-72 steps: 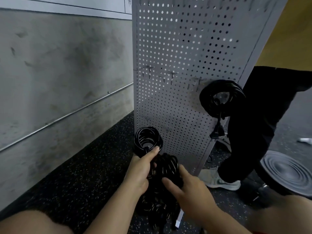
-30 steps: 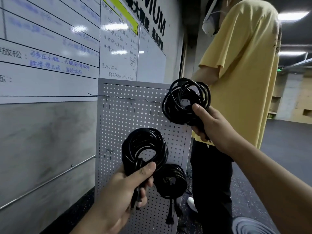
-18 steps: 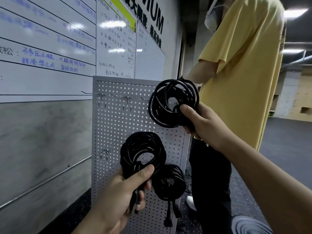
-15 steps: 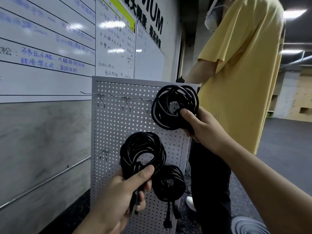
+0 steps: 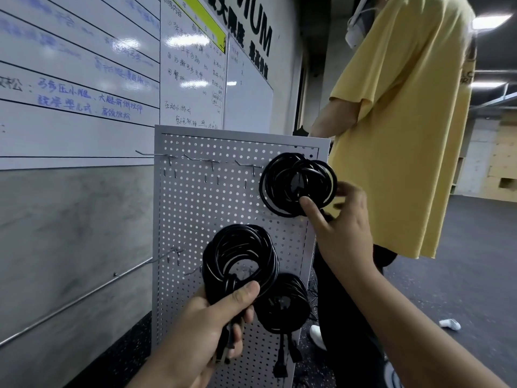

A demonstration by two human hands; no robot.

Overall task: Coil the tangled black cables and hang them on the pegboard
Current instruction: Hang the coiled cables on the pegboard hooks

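Note:
A grey pegboard (image 5: 195, 208) stands against the wall. My right hand (image 5: 344, 233) holds a coiled black cable (image 5: 279, 186) against the board's top right corner, thumb in front of the coil and fingers at its right edge. I cannot tell whether that coil sits on a hook. My left hand (image 5: 201, 331) grips a second black coil (image 5: 237, 247) by its lower part, in front of the board's middle. A third coil (image 5: 282, 306) hangs low on the board with its plugs dangling.
Bare metal hooks (image 5: 207, 161) line the top row, and two more stick out at mid height on the left. A person in a yellow shirt (image 5: 405, 135) stands close behind the board's right edge. Whiteboards (image 5: 84, 79) and a wall rail (image 5: 70, 301) lie to the left.
I rose from the floor with a coil in each hand. My right hand carried its coil down and against the board's top right corner, and its grip has loosened. The left hand stayed put.

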